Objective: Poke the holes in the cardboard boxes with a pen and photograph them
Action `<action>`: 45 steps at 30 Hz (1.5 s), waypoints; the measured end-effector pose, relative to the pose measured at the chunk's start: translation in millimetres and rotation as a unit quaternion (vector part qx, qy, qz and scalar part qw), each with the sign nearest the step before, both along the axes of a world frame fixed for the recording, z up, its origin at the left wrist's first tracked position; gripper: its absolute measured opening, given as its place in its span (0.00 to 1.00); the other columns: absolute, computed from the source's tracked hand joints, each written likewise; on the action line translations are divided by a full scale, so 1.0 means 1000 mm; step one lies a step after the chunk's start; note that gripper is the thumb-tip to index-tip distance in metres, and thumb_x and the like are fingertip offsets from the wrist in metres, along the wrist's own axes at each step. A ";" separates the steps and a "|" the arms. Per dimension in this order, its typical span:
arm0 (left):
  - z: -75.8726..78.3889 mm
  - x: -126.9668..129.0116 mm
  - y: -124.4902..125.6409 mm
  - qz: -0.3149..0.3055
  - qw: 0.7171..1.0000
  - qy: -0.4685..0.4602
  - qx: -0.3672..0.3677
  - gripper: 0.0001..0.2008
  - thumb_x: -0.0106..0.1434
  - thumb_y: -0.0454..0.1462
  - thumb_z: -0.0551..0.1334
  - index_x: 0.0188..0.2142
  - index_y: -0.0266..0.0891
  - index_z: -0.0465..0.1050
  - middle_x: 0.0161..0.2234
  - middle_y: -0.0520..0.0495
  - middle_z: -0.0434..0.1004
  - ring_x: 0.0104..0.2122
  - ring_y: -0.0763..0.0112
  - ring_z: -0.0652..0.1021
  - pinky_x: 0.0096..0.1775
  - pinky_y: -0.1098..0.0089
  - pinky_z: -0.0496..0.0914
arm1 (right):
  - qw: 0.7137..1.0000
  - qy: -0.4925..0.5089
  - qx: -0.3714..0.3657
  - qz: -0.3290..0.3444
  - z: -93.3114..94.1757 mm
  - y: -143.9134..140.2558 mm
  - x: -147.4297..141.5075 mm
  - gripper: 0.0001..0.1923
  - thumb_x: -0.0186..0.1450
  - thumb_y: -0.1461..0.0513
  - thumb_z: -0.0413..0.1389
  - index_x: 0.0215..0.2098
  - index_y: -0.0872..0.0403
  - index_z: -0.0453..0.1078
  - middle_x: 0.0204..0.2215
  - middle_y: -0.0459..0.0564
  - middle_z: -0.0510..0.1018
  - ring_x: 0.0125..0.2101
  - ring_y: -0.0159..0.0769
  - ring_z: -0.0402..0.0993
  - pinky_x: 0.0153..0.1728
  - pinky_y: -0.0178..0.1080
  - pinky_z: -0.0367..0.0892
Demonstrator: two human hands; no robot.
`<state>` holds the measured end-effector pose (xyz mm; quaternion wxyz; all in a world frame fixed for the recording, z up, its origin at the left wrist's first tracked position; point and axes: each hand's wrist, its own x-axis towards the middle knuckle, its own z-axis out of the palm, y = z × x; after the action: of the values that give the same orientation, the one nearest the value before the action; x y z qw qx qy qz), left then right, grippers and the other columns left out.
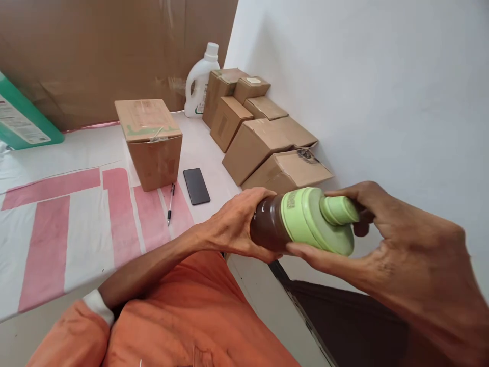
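The right hand [405, 255] was curled narrowly round the green cap [319, 221] of a brown bottle [267, 224], thumb under the rim and fingers over the spout, while the left hand [233, 224] was wrapped tight about the bottle's dark body. The bottle lay nearly level between them, held in the air over the person's orange lap [183, 316], at about four o'clock from the bench [57, 224].

To turn such a cap well, it seemed best that the left hand hold the body still and the right hand do the twisting, with the bottle tipped cap-upward so nothing could run out.

On the bench, covered in a pink-and-white sheet, a row of cardboard boxes [263, 142] ran along the white wall at one o'clock from the bottle. A single taped box [151, 142] stood apart at eleven o'clock. A white jug [200, 81] stood in the far corner at twelve o'clock, touching the boxes. A black phone [196, 186] lay flat just beside the taped box, and a pen [170, 204] lay near it.
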<state>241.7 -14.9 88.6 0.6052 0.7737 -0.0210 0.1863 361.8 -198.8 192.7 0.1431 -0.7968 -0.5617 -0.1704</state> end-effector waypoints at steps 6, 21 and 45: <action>-0.019 0.033 -0.014 -0.019 0.998 -0.035 0.042 0.41 0.43 0.44 0.78 0.57 0.40 0.71 0.53 0.39 0.79 0.52 0.46 0.80 0.57 0.49 0.75 | 0.996 0.063 -0.054 0.027 -0.009 -0.034 0.017 0.50 0.71 0.30 0.50 0.77 0.51 0.55 0.63 0.66 0.77 0.46 0.56 0.86 0.35 0.49 0.82; -0.079 0.062 -0.062 -0.126 0.985 0.000 0.118 0.39 0.52 0.43 0.73 0.62 0.38 0.68 0.56 0.35 0.78 0.58 0.42 0.78 0.59 0.47 0.69 | 0.998 0.039 -0.019 -0.053 -0.076 -0.066 0.002 0.28 0.74 0.43 0.58 0.62 0.52 0.70 0.49 0.59 0.80 0.45 0.55 0.81 0.44 0.50 0.77; -0.037 -0.156 0.065 0.346 0.902 0.259 -0.015 0.24 0.66 0.57 0.71 0.54 0.47 0.82 0.49 0.40 0.88 0.50 0.50 0.87 0.56 0.52 0.82 | 0.823 0.364 -0.288 -0.328 -0.425 -0.052 0.040 0.21 0.75 0.54 0.65 0.64 0.51 0.73 0.61 0.55 0.78 0.56 0.47 0.80 0.55 0.52 0.80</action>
<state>85.4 49.8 51.8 0.4982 0.7441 0.4083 0.1771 401.8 -251.0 -232.7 0.0372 -0.9431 -0.1983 0.2643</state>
